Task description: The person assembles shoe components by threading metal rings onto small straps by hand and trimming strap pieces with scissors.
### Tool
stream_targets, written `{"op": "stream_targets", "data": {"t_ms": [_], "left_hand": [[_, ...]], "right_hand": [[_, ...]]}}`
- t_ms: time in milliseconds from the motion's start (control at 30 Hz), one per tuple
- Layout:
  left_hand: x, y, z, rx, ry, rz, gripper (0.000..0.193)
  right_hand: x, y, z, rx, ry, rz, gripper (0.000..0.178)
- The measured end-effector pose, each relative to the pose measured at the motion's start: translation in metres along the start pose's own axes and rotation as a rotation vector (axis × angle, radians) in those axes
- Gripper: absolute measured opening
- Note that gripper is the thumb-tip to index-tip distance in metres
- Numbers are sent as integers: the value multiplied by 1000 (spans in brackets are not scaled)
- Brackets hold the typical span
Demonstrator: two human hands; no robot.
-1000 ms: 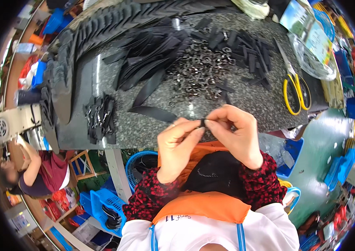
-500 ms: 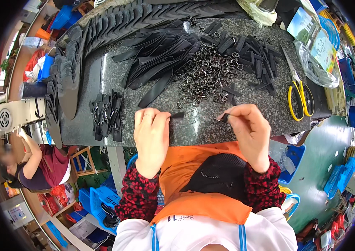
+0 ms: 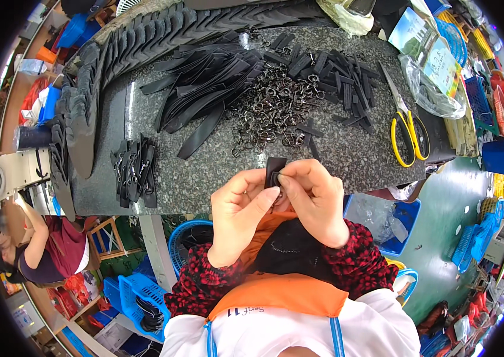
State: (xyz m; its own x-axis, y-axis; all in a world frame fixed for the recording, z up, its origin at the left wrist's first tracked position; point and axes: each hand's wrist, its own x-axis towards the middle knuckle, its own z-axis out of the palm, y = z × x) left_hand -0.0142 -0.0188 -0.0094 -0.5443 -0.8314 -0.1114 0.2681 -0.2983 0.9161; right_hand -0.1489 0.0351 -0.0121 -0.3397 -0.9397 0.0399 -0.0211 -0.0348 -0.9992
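Note:
My left hand [image 3: 241,208] and my right hand [image 3: 314,199] meet just over the table's front edge. A flat black strap [image 3: 274,165] stands up between them, with my left thumb and fingers closed on it. Against its face, my right thumb and forefinger pinch a small folded black strip. A bit of metal shows below the thumbs, but its shape is mostly hidden. Beyond my hands lies a heap of dark metal swivel hooks [image 3: 275,110]. Long black straps [image 3: 210,83] are piled left of the hooks, and short black strips [image 3: 347,83] lie to their right.
Black straps with hooks attached [image 3: 134,172] lie in a bunch at the left. Yellow-handled scissors [image 3: 406,131] rest on the right of the speckled stone table [image 3: 186,184]. Overlapping dark pieces [image 3: 145,44] line the back. Blue baskets [image 3: 142,297] stand below left. Another person [image 3: 55,250] sits at the far left.
My hands, which were apart, have come together at the middle and drawn nearer to me. The strap in my left hand has turned upright against the small piece in my right.

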Motion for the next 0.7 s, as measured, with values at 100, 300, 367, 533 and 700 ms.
{"op": "stream_targets", "data": {"t_ms": [100, 300, 367, 533, 700], "left_hand": [[0, 0, 4, 53, 42, 2, 20], [0, -2, 2, 0, 6, 34, 17], [0, -6, -3, 30, 54, 75, 14], [2, -2, -3, 35, 73, 34, 11], [-1, -6, -7, 2, 27, 4, 11]], "right_hand": [[0, -2, 1, -71, 29, -57, 11], [-2, 5, 4, -212, 76, -227, 15], [-3, 7, 4, -143, 57, -162, 15], [2, 6, 1, -155, 68, -173, 20], [17, 6, -7, -379, -104, -438, 21]]}}
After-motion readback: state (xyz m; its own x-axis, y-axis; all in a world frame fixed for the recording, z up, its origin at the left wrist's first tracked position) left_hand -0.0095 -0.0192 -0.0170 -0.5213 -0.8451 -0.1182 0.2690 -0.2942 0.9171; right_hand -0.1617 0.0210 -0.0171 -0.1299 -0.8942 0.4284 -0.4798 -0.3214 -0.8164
